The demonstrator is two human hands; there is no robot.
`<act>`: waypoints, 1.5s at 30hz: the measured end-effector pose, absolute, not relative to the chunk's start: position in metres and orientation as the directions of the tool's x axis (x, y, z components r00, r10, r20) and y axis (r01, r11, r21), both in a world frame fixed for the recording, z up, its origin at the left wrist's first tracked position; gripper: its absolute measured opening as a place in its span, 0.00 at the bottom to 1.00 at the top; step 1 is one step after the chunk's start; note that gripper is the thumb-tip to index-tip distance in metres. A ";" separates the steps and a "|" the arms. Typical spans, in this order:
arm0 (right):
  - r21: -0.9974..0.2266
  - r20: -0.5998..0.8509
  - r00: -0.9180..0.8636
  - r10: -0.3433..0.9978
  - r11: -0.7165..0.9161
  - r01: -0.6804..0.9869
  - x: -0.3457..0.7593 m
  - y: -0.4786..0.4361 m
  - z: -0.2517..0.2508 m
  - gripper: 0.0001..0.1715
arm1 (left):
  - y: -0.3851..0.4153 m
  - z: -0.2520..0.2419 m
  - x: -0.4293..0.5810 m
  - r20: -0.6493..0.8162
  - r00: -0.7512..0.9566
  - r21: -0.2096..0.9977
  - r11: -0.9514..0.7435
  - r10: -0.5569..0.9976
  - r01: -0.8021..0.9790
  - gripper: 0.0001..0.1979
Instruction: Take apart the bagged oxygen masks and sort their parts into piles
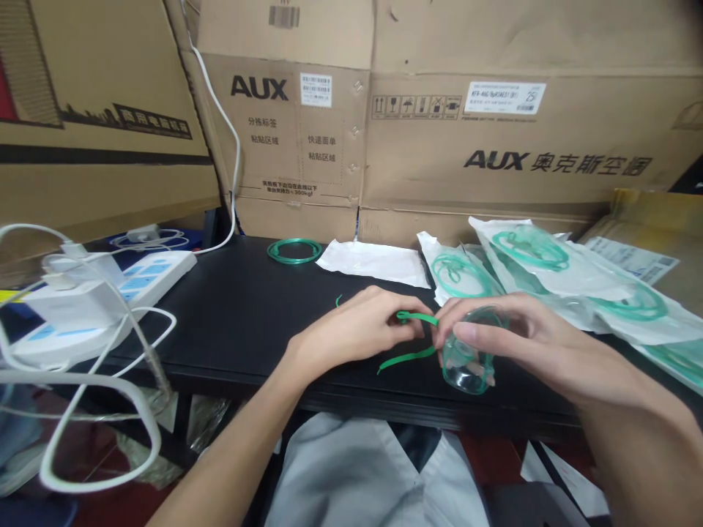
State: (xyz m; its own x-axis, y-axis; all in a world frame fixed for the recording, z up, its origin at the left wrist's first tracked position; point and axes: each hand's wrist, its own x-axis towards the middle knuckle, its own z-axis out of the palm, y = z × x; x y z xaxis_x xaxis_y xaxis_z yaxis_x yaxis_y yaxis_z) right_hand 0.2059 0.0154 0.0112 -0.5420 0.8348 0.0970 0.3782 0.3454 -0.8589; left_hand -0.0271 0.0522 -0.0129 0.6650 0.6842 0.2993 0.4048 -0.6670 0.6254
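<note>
My right hand [516, 329] grips a clear, green-tinted oxygen mask [469, 373] above the front edge of the black table [236, 315]. A green elastic strap [403, 359] runs out of the mask's side toward the left, with one end loose. Another stretch of it passes between the fingers of my left hand [373, 322], which are pinched together close to the mask. A short green tip also shows behind the left wrist. Farther back lie a coil of green tubing [274, 253] and a flat white package [373, 262].
Several clear-and-white packets [549, 274] with green tubing are piled at the right. A white power strip [165, 272] with plugs and looping cables [148, 417] takes up the left side. Large cardboard boxes [417, 154] wall off the back, and another box [110, 176] stands left.
</note>
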 end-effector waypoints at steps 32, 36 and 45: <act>-0.975 0.113 -0.466 0.877 0.188 0.117 0.190 0.018 -0.001 0.12 | 0.053 -0.008 -0.039 0.262 0.581 0.755 -0.539 0.771 0.375 0.21; -0.978 0.134 -0.447 0.884 0.190 0.083 0.199 0.017 0.004 0.12 | 0.053 -0.010 -0.035 0.162 0.685 0.815 -0.488 0.710 0.313 0.26; -0.988 0.114 -0.309 0.944 0.141 0.066 0.208 0.028 0.001 0.15 | 0.053 0.011 -0.082 0.106 0.631 0.700 -0.509 0.768 0.501 0.19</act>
State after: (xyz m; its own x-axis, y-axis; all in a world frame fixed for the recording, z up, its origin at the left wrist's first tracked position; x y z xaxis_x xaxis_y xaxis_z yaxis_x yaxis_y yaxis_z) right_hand 0.2078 0.0280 0.0009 -0.3088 0.9443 0.1141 0.0663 0.1411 -0.9878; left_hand -0.0815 0.0525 0.0110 0.6315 0.7681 0.1063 0.5008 -0.5087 0.7003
